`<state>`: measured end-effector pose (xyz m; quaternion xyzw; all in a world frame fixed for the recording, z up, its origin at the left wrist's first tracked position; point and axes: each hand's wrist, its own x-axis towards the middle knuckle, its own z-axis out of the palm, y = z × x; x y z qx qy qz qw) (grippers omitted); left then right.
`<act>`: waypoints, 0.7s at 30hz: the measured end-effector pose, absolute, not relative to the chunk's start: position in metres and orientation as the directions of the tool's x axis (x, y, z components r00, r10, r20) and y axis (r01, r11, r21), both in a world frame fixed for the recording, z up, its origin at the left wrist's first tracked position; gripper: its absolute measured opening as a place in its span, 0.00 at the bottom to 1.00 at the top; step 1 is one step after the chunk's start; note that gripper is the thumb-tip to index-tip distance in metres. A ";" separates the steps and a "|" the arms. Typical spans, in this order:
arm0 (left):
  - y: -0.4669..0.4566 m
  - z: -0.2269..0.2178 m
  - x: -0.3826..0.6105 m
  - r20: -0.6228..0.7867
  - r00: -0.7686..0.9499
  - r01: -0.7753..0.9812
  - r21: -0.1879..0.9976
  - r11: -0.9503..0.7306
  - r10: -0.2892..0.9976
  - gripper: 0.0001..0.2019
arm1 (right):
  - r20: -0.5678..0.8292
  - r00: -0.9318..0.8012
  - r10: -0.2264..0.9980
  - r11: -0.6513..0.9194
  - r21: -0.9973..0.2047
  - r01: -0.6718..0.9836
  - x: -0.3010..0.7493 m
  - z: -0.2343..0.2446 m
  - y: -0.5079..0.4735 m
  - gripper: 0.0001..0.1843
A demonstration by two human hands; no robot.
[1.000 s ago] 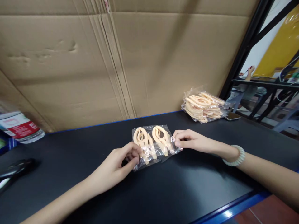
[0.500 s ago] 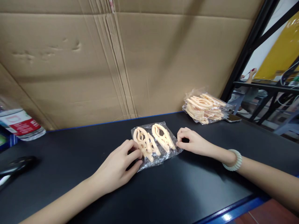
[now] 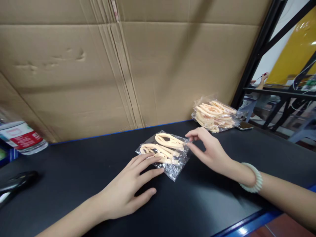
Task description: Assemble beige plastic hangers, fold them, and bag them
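Observation:
A clear plastic bag [image 3: 171, 170] lies on the black table, turned so one corner points toward me. Inside it are pale peach folding hangers [image 3: 170, 141], grouped in two bundles side by side. My left hand [image 3: 132, 184] rests with fingers spread, its fingertips over the lower left of the bag and the nearer bundle; the thumb is held apart on the table side. My right hand [image 3: 209, 148] has thumb and fingers closed around the bag's right corner, and wears a pale beaded bracelet [image 3: 255, 179] at the wrist.
Against the cardboard wall [image 3: 160, 65] sits a fuller bag of similar hangers [image 3: 214, 113], with a phone [image 3: 245, 125] beside it. On the left are a plastic bottle [image 3: 23, 136] and a black object [image 3: 19, 181]. A black metal frame [image 3: 254, 62] rises at right; another person's arm shows beyond.
The bag has turned counterclockwise, so the hangers now point more to the right. My left hand has opened from a curled grip. My right hand has shifted slightly over the bag's corner.

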<state>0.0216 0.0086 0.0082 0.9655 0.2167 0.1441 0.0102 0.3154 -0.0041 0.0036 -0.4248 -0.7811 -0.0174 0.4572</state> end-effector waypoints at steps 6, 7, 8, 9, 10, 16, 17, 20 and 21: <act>0.027 -0.005 0.011 0.265 0.780 0.568 0.082 -0.819 0.567 0.25 | 0.434 -0.689 0.580 0.789 -0.091 0.607 0.292 0.006 -0.032 0.09; 0.028 -0.005 0.011 0.272 0.765 0.584 0.091 -0.807 0.584 0.24 | 0.408 -0.701 0.585 0.786 -0.074 0.613 0.291 0.004 -0.032 0.09; 0.028 -0.005 0.011 0.283 0.752 0.594 0.100 -0.798 0.595 0.24 | 0.396 -0.704 0.590 0.783 -0.065 0.619 0.292 0.003 -0.030 0.09; 0.026 -0.004 0.013 0.292 0.744 0.599 0.108 -0.794 0.601 0.24 | 0.393 -0.698 0.598 0.776 -0.064 0.628 0.293 0.003 -0.028 0.09; 0.023 -0.002 0.015 0.298 0.740 0.600 0.112 -0.792 0.603 0.23 | 0.399 -0.684 0.611 0.763 -0.068 0.643 0.295 0.003 -0.025 0.09; -0.006 0.008 0.030 0.283 0.756 0.576 0.142 -0.805 0.591 0.26 | 0.460 -0.538 0.706 0.641 -0.092 0.762 0.317 0.010 -0.006 0.12; -0.011 0.008 0.032 0.281 0.771 0.551 0.157 -0.819 0.572 0.28 | 0.460 -0.523 0.717 0.630 -0.109 0.769 0.321 0.011 -0.004 0.12; -0.025 0.010 0.038 0.267 0.872 0.369 0.189 -0.910 0.409 0.33 | 0.464 -0.499 0.732 0.623 -0.157 0.767 0.326 0.010 0.002 0.13; -0.029 0.012 0.040 0.259 0.907 0.290 0.192 -0.938 0.333 0.33 | 0.463 -0.499 0.732 0.626 -0.169 0.762 0.326 0.009 0.003 0.13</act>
